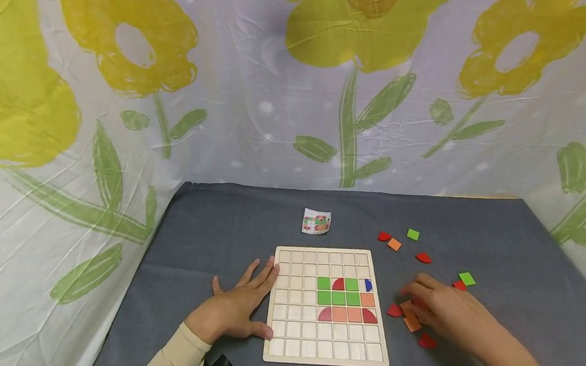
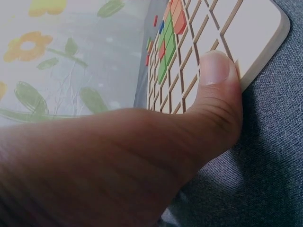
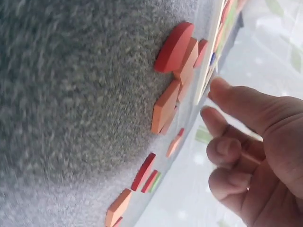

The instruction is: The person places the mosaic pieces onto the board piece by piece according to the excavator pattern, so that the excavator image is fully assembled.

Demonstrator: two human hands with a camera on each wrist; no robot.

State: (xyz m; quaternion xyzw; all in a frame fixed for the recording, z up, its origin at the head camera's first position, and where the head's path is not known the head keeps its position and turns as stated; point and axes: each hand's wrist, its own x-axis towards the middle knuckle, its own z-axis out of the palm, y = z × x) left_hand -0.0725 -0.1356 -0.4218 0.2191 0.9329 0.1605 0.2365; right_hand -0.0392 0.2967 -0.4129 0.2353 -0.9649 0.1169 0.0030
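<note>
A wooden grid board (image 1: 302, 362) lies on the dark cloth, with green, red, orange and blue tiles set in several cells. My left hand (image 1: 237, 307) rests at the board's left edge, fingers spread; its thumb (image 2: 218, 78) lies on the rim in the left wrist view. My right hand (image 1: 446, 310) hovers over loose pieces right of the board. Close to its fingertips are an orange square tile (image 1: 412, 324) and a red quarter-circle tile (image 1: 394, 310). In the right wrist view the right hand's fingers (image 3: 225, 149) are bent loosely, with no tile between them.
A small printed pattern card (image 1: 316, 221) lies beyond the board. More loose pieces are scattered at right, among them a green square (image 1: 413, 234), a red piece (image 1: 423, 258) and another red piece (image 1: 427, 341). A flowered curtain (image 1: 248, 97) hangs behind the table.
</note>
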